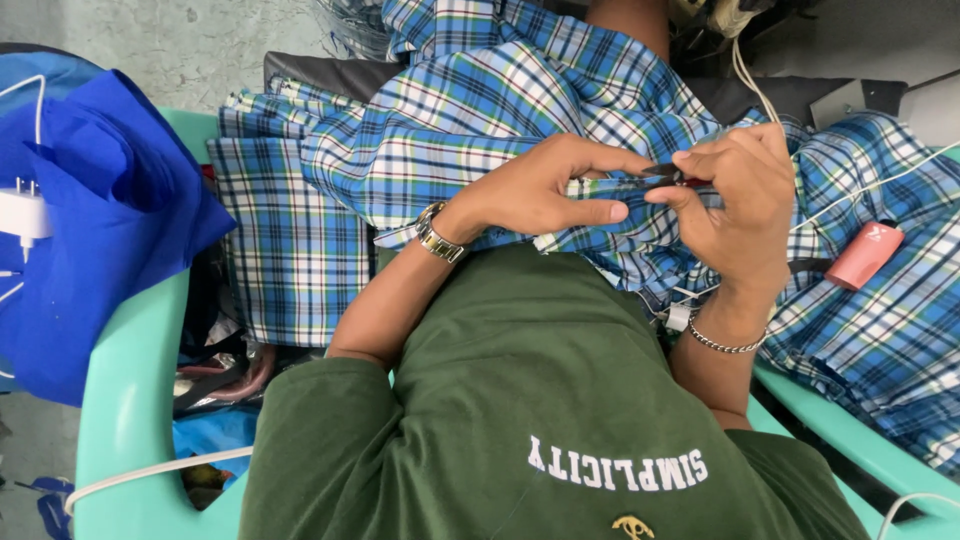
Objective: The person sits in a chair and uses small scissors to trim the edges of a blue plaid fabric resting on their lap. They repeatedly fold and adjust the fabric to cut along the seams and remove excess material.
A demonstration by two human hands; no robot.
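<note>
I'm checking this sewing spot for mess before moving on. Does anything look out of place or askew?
Little stands out. The left hand and right hand pinch a small tool over the plaid cloth. A pink cylinder lies loose on plaid cloth at right, and a white cable trails over the green chair.

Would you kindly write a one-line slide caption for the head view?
Left hand pinches blue plaid fabric while right hand works a small dark tool at it.

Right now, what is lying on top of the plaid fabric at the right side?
A pink oblong object lies on the plaid fabric, with a white cable running across it. Whatever is beneath the fabric is covered.
</note>
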